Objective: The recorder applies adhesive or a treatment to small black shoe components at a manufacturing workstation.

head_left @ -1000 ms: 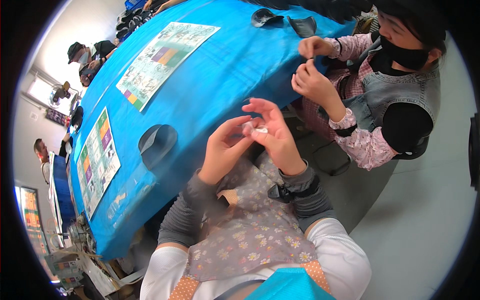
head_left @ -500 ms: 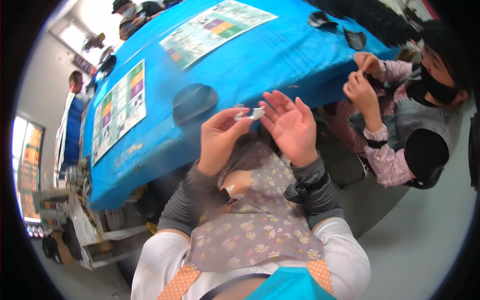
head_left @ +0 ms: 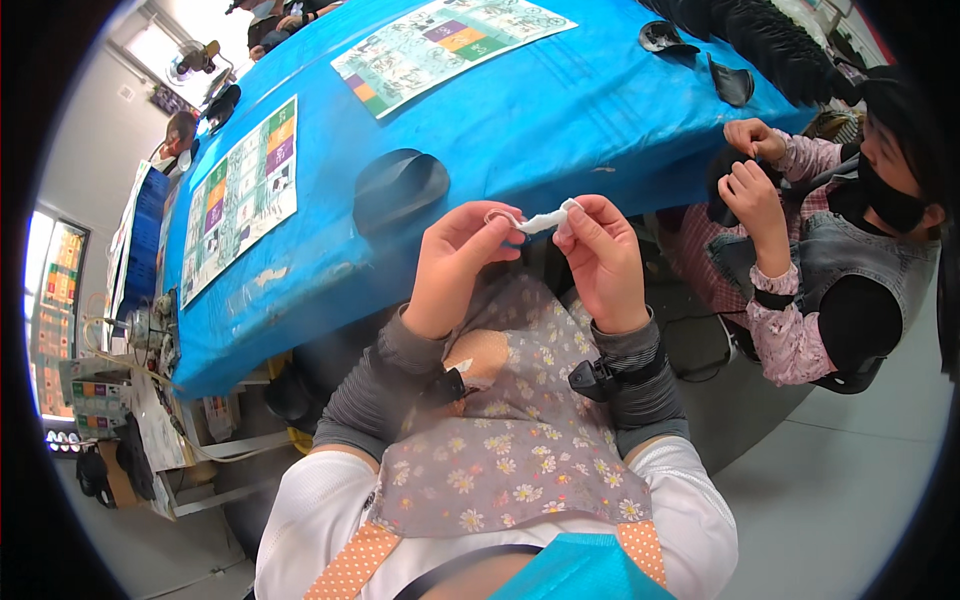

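Note:
A narrow white strip point(head_left: 543, 222), crumpled or twisted along its length, spans the gap between my hands above my lap. Its material I cannot make out. My left hand point(head_left: 450, 268) pinches one end between thumb and fingers, where a thin loop pokes out. At the other end, the thumb and fingertips of my right hand point(head_left: 608, 268) are closed on the strip. Just beyond my left hand, a black curved piece point(head_left: 402, 190) lies near the table's edge.
A blue-covered table point(head_left: 540, 130) stretches ahead, with two printed sheets, one of them a far sheet point(head_left: 450, 45), on it. Black curved pieces point(head_left: 732, 82) lie at its far right. A seated co-worker point(head_left: 850, 230) works on the right. Shelving point(head_left: 200, 455) stands at lower left.
My right hand has gone from spread fingers to a pinch on the strip's free end. The strip now stretches farther between both hands.

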Tool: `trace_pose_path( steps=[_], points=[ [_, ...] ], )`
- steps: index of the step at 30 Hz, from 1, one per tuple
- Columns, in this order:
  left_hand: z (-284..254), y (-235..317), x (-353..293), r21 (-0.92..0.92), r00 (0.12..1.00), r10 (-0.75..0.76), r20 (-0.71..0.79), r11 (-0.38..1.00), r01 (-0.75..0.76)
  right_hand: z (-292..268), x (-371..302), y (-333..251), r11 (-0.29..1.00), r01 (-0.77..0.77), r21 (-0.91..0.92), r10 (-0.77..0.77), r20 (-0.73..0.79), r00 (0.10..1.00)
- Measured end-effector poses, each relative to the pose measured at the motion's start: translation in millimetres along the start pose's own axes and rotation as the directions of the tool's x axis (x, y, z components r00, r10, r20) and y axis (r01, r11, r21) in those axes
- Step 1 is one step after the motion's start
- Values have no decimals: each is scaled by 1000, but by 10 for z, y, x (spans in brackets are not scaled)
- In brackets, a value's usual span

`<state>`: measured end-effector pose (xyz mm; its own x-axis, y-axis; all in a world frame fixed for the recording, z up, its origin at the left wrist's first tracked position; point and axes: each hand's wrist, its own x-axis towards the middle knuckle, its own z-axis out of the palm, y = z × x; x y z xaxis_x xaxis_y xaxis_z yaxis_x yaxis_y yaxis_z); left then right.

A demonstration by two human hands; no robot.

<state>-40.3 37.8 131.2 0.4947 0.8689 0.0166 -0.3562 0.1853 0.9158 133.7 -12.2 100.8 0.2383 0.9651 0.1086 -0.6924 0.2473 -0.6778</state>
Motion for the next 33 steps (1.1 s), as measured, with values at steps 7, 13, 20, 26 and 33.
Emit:
trace_pose_path(
  steps=[7, 13, 20, 26, 33],
  points=[
    [96, -91, 101, 444, 997, 67, 44, 892, -79, -20, 27, 40, 981, 19, -194, -43, -119, 992],
    [176, -124, 119, 206, 995, -95, 16, 974, 90, 46, -31, 78, 311, 468, -827, -627, 192, 755],
    [139, -121, -6, 27, 993, -109, -34, 994, 110, 124, -46, 76, -240, 617, -749, -526, 635, 565],
    [103, -113, -46, 43, 999, -24, -39, 999, 26, 211, -133, 63, -19, 646, -763, -467, 578, 669],
    [-12, -207, -167, 158, 992, 94, -87, 984, -80, 173, -193, 30, 473, 481, -738, -462, 258, 849]
  ],
)
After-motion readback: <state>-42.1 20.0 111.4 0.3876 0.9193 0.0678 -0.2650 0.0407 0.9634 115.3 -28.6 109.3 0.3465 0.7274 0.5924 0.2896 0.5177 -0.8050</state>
